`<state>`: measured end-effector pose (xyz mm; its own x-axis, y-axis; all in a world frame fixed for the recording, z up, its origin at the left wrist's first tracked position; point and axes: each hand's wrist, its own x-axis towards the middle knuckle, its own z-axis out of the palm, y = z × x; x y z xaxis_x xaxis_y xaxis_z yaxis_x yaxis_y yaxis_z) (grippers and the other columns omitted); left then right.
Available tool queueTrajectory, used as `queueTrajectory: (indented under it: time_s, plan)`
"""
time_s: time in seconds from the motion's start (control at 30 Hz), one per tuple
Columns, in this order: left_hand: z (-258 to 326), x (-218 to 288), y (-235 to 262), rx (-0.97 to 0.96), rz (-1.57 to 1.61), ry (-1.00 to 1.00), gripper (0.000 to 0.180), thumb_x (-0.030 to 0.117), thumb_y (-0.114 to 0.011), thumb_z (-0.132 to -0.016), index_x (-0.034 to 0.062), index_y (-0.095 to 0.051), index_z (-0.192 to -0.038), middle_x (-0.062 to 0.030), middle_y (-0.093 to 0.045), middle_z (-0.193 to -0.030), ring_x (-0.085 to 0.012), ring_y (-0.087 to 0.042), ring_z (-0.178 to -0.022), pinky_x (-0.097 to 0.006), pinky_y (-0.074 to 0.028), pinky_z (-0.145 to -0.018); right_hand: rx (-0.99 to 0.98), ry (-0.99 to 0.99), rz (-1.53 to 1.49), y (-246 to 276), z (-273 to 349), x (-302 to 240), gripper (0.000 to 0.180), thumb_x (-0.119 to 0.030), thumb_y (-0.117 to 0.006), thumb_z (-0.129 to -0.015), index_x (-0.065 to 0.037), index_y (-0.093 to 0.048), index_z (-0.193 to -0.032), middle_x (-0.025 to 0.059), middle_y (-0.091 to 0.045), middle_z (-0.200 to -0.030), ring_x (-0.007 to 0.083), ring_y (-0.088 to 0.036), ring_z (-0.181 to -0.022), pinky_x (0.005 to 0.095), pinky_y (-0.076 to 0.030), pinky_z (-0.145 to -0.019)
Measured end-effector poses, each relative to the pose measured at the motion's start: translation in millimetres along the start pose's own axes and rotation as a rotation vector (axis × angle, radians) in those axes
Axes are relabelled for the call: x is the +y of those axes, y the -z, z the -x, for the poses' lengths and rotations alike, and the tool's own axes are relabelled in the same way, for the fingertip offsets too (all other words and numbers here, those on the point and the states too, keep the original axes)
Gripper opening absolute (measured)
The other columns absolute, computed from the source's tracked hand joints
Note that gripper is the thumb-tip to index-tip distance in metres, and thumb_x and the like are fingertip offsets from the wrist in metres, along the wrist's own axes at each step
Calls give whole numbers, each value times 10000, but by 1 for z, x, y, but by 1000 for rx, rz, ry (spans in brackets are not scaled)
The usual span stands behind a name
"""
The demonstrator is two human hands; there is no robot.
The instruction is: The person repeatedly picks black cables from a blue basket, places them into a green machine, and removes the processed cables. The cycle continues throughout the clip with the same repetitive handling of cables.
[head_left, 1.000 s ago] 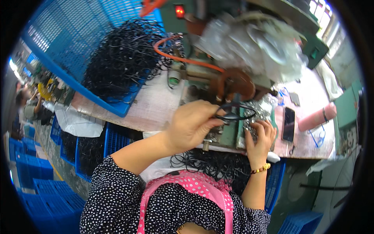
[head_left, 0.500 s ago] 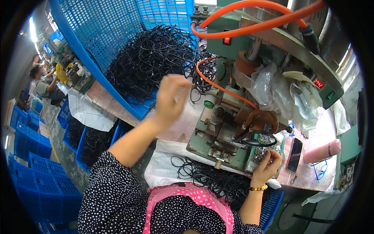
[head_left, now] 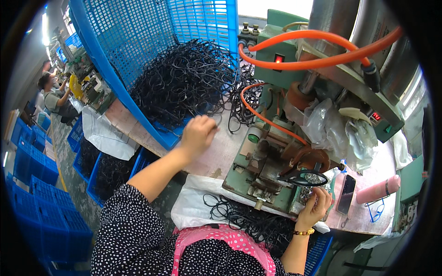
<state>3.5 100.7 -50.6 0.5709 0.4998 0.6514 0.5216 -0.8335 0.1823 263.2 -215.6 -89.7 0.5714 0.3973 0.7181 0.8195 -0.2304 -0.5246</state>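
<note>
My left hand (head_left: 198, 136) is held over the bench beside the near corner of a large blue basket (head_left: 159, 134). Its fingers are curled together; a thin dark strand seems to show at the fingertips, too blurred to be sure. Black cords (head_left: 184, 78) lie heaped in that basket. With fingers pinched, my right hand (head_left: 315, 208) is at a tray of small shiny metal pieces (head_left: 304, 194); what it holds is hidden. Just above that hand, a black loop (head_left: 307, 177) sticks out from the green press machine (head_left: 258, 168).
Orange hoses (head_left: 304, 57) arch over the machine, and plastic bags (head_left: 322, 124) hang from it. A phone (head_left: 346, 195), a pink bottle (head_left: 378, 189) and blue glasses (head_left: 376, 210) lie at right. More black cords (head_left: 258, 218) rest before my apron. People work far left.
My left hand has drawn back toward me and leftward, away from the cords beside the basket. My right hand stays by the metal pieces. The whole view has shifted a little.
</note>
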Motion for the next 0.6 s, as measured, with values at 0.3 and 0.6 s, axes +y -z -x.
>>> queueTrajectory:
  time_s: [0.3, 0.6]
  plan:
    - [36, 22, 19, -231, 1101, 906, 224, 247, -600, -985, 108, -576, -812, 20, -553, -685, -67, -483, -589, -219, -383, -551, -36, 13, 50, 1, 2, 4, 125, -3, -618, -859, -63, -684, -946, 82, -672, -955, 263, -617, -943, 480, -329, -1105]
    - [72, 42, -1, -239, 415, 592, 228, 212, -601, -983, 35, -592, -839, 2, -451, -525, -129, -458, -498, -313, -381, -501, 27, -161, -255, 11, -11, -14, 154, 86, -622, -857, -17, -649, -969, 66, -633, -937, 205, -586, -919, 304, -450, -857]
